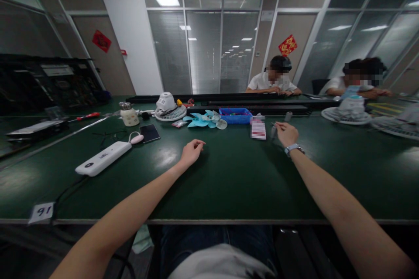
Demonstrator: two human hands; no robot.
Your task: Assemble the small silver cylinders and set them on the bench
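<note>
Fingers of the right hand (286, 134) bunch in a pinch, out right of the blue rectangular plastic tray (235, 116), by a slim grey blurred piece (273, 132); whether they truly grip it, I cannot tell. The left hand (192, 152), left of the tray and nearer the person, has its fingers loosely bent, nothing visible in them.

Here's the danger: a weak pinch could let the slim piece slip and skid over the smooth dark-green worktop (225, 183). A swing towards the tray could clip the small white-and-red packet (258, 128), just off its right end, squarely in the way. Left of the tray, pale-blue plastic fan blades (196, 120) crowd in; a sweeping left hand might shove them. Further left of it sits the white plastic fan head (166, 102). Long black bars (209, 96) run behind the tray, hampering any reach across. Far left of it, a long white power strip (104, 158) trails a black cable (67, 188), and a snagging arm could drag that.
</note>
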